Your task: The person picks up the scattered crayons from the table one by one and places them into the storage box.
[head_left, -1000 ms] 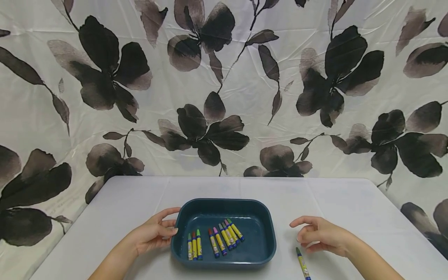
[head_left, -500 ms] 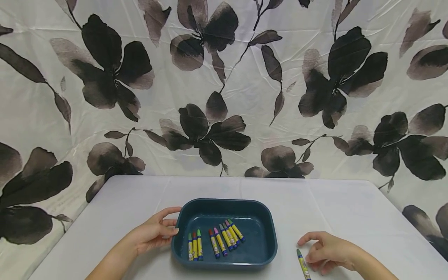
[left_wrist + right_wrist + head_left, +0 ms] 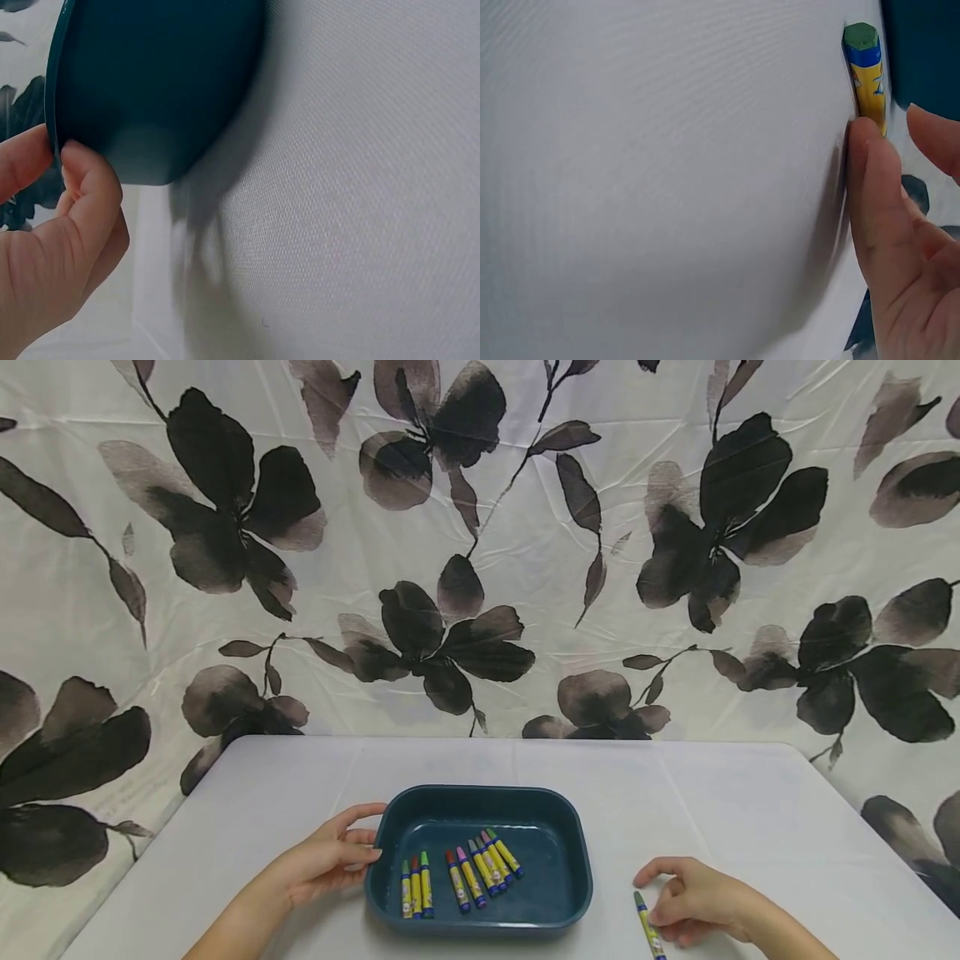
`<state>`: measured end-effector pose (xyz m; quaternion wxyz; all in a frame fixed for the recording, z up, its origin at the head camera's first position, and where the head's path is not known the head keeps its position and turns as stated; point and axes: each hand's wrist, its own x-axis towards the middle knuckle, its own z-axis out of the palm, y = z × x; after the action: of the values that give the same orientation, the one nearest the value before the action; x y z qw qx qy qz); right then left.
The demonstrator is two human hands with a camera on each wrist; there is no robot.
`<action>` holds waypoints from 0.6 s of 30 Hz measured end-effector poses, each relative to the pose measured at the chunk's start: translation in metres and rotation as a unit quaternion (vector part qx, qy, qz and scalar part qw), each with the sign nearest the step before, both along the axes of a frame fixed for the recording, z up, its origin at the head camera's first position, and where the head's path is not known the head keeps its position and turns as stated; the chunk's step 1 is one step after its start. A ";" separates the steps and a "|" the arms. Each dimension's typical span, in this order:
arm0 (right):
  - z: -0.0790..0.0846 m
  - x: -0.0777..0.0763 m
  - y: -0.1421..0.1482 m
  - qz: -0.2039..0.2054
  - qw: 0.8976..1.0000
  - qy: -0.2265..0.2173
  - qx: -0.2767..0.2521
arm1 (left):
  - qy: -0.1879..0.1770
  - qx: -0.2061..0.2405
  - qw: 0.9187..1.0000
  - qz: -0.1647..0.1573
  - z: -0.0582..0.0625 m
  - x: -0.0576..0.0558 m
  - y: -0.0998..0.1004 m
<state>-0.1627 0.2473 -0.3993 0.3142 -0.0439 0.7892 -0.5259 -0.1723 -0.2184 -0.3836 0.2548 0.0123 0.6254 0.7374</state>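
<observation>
My left hand (image 3: 318, 864) holds the left wall of a dark teal plastic tray (image 3: 551, 860), its thumb and fingers pinching the rim (image 3: 51, 90). Inside the tray lie several crayons (image 3: 483, 868) in yellow wrappers with blue ends, in two groups. To the tray's right, one green crayon (image 3: 649, 927) lies on the white tabletop. My right hand (image 3: 701, 902) is right beside it, index finger reaching past its tip. In the right wrist view, fingertips (image 3: 866, 142) are right at the crayon's yellow side, and another digit stands apart, with a gap between.
The table (image 3: 735, 793) has a white cover, with its far edge in front of a white cloth backdrop (image 3: 570, 552) printed with dark flowers. Bare white tabletop separates the tray from the lone crayon.
My right hand has come down and slightly right, from above the lone crayon to beside it, and drawn close to it. The left hand and tray stay in place.
</observation>
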 end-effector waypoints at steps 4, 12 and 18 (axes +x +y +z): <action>0.000 0.001 -0.008 -0.001 0.998 0.038 0.043 | 0.009 -0.005 1.000 -0.004 0.002 0.000 0.000; -0.006 0.003 -0.017 0.001 0.994 0.084 0.067 | 0.010 -0.011 1.000 -0.003 -0.001 -0.001 -0.002; -0.006 0.003 -0.020 0.002 0.994 0.083 0.075 | 0.014 -0.007 1.000 -0.006 -0.003 0.000 -0.002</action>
<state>-0.1595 0.2276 -0.4049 0.2514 -0.0654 0.8494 -0.4595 -0.1721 -0.2206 -0.3870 0.2505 0.0246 0.6341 0.7311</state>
